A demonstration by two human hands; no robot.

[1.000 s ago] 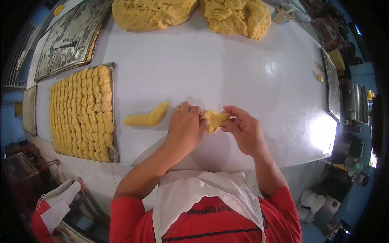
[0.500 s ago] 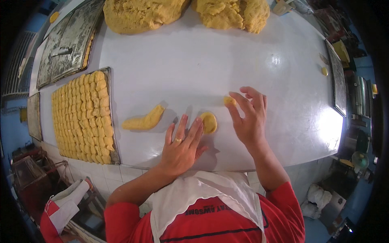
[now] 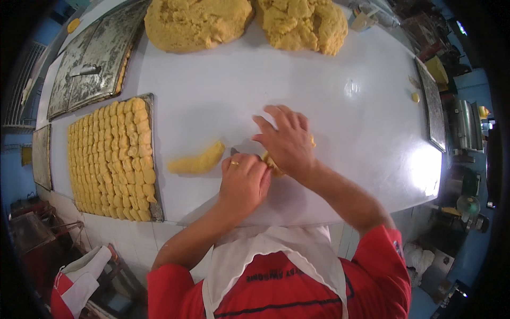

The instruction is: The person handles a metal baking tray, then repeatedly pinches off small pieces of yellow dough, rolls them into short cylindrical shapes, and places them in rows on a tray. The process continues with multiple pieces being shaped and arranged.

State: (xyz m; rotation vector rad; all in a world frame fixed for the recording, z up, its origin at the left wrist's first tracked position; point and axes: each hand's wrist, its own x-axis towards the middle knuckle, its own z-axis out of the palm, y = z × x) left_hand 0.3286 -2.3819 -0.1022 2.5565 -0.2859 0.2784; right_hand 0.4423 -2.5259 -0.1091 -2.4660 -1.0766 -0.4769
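Note:
My left hand (image 3: pixel 244 181) is curled, with its fingertips and thumb at the left edge of a flattened piece of yellow dough (image 3: pixel 270 162). Over that piece lies my right hand (image 3: pixel 288 139), palm down with fingers apart, hiding most of it. A bit of yellow dough (image 3: pixel 313 141) shows past the right hand's outer side. To the left of both hands, a bent dough roll (image 3: pixel 197 160) rests on the white table (image 3: pixel 212 90), touched by neither.
A metal tray (image 3: pixel 158 210) full of small dough pieces in rows stands at left. Behind it, dark metal sheets (image 3: pixel 79 87) cover another tray. Large dough masses (image 3: pixel 199 24) sit at the far edge. Another dark tray (image 3: pixel 431 106) lies at far right.
My right hand has moved left with its small dough bit, coming down over the flattened piece. The left hand's fingers have curled in from lying flat. The view has shifted slightly.

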